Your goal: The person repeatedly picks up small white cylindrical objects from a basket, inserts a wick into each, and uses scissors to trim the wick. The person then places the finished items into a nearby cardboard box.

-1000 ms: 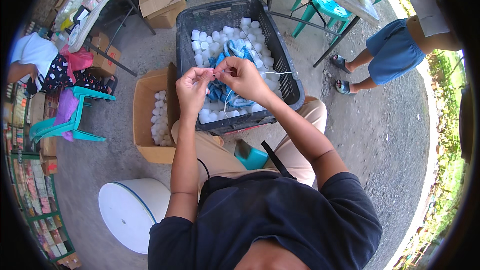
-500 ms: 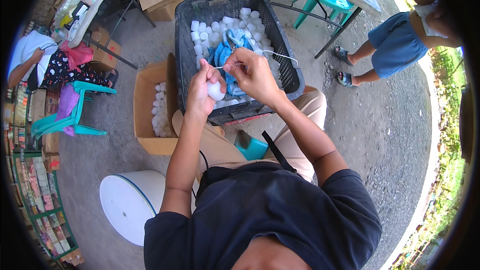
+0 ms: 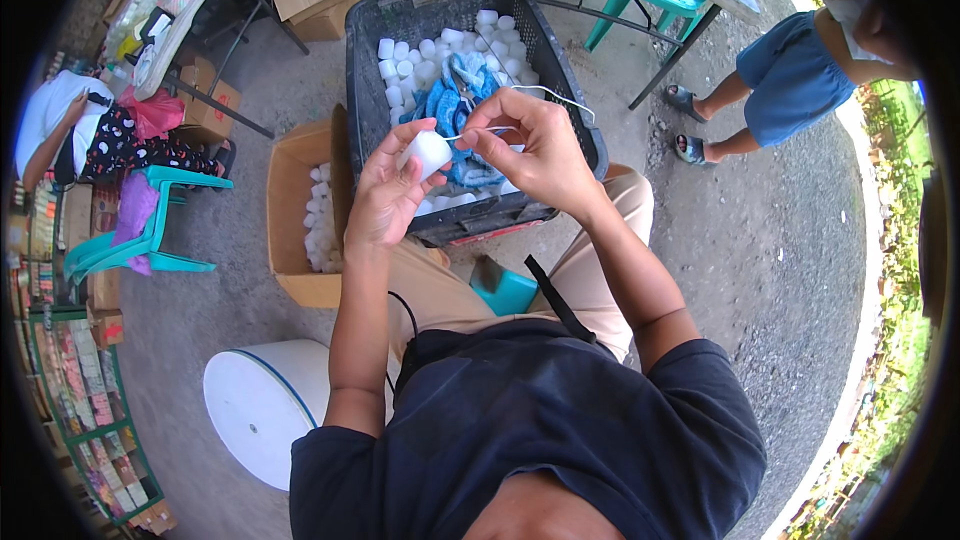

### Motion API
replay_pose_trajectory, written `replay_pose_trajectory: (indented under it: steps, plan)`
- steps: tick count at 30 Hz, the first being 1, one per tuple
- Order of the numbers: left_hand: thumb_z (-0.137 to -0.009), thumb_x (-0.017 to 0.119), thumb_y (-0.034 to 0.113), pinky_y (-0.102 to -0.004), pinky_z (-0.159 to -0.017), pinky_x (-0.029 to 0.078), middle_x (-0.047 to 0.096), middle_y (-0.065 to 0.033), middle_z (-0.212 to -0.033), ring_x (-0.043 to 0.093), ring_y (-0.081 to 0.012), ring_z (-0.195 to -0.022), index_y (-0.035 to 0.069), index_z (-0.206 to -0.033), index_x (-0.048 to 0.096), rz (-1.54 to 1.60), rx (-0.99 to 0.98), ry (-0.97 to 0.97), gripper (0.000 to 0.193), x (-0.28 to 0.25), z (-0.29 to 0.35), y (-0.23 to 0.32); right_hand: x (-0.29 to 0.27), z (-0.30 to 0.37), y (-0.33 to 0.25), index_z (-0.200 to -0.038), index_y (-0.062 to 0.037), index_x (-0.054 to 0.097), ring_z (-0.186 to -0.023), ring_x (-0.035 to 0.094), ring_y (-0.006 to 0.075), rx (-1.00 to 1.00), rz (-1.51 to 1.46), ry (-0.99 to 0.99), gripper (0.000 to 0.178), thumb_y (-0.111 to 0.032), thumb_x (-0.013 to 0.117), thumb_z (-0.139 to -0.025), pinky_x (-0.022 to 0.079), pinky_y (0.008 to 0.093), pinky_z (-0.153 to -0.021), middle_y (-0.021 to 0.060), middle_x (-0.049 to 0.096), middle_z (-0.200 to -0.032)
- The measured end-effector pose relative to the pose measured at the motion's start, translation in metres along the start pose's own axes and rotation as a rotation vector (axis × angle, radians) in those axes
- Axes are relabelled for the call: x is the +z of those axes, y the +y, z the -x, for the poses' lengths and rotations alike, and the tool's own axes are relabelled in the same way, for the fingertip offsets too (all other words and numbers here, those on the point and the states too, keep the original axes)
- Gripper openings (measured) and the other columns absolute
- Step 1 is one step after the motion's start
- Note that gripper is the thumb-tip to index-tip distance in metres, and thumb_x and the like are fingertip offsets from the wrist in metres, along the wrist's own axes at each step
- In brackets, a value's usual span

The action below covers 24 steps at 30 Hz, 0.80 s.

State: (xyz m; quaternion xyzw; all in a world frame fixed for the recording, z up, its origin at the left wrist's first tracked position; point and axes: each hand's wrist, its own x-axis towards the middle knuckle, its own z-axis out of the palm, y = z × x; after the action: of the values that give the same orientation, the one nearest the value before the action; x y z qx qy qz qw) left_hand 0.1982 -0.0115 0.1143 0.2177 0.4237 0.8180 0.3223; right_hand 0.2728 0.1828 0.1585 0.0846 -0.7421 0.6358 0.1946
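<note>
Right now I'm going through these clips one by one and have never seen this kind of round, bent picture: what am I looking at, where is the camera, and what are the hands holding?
The picture comes from a wide fisheye camera worn on a person's head, looking down, so straight edges curve near the rim. There is no machine: the two bare arms coming up from below belong to the wearer, who is seated. The left hand holds a small white cup. The right hand pinches a thin white string beside the cup. Under the hands sits a black crate with many white cups and some blue material. Left of it, a cardboard box holds more white cups. A white bucket stands on the ground near the left elbow. Other people are at the edges.
</note>
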Motion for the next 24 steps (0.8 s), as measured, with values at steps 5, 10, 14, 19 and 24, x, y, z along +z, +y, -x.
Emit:
replay_pose_trajectory:
  steps: [5,10,14,19,24]
  plan:
    - [-0.089,0.065,0.032,-0.0307,-0.084,0.050,0.055,-0.0110,-0.121,0.059,-0.0195,-0.099,0.003,-0.126,0.045,0.133,0.048,-0.041,0.051,-0.005,0.004,0.000,0.002,0.001,-0.022,-0.085,0.0022,0.060,-0.075,0.069,0.0203,-0.103,0.118,-0.019,0.008,0.000,0.064,-0.079,0.055,0.0294,-0.065,0.0108,0.065,-0.079]
    - [-0.089,0.065,0.032,-0.0311,-0.084,0.052,0.057,-0.0111,-0.118,0.061,-0.0196,-0.100,0.002,-0.122,0.047,0.147,0.088,-0.047,0.048,-0.001,0.002,-0.001,0.005,0.003,-0.026,-0.084,0.0015,0.058,-0.074,0.069,0.0239,-0.264,0.202,-0.020,0.011,0.003,0.063,-0.075,0.056,0.0302,-0.066,0.0118,0.063,-0.081]
    - [-0.088,0.065,0.032,-0.0315,-0.085,0.052,0.057,-0.0111,-0.117,0.060,-0.0196,-0.102,0.003,-0.121,0.047,0.149,0.092,-0.034,0.048,0.005,0.003,0.000,0.007,0.004,-0.026,-0.084,0.0010,0.057,-0.075,0.069,0.0245,-0.293,0.240,-0.009,0.012,0.003,0.063,-0.074,0.056,0.0308,-0.066,0.0121,0.063,-0.083]
    - [-0.088,0.065,0.032,-0.0318,-0.087,0.052,0.057,-0.0104,-0.117,0.059,-0.0187,-0.105,0.003,-0.120,0.047,0.130,0.091,-0.044,0.047,0.005,0.003,-0.001,0.008,0.004,-0.022,-0.083,0.0002,0.057,-0.074,0.069,0.0251,-0.315,0.255,-0.008,0.013,0.003,0.064,-0.073,0.056,0.0310,-0.066,0.0117,0.063,-0.084]
    - [-0.088,0.065,0.034,-0.0315,-0.089,0.050,0.054,-0.0101,-0.121,0.056,-0.0183,-0.109,0.004,-0.123,0.045,0.098,0.077,-0.049,0.050,0.003,0.004,-0.001,0.007,0.005,-0.022,-0.084,-0.0011,0.057,-0.074,0.068,0.0263,-0.353,0.308,-0.028,0.013,0.002,0.064,-0.073,0.056,0.0320,-0.066,0.0112,0.063,-0.084]
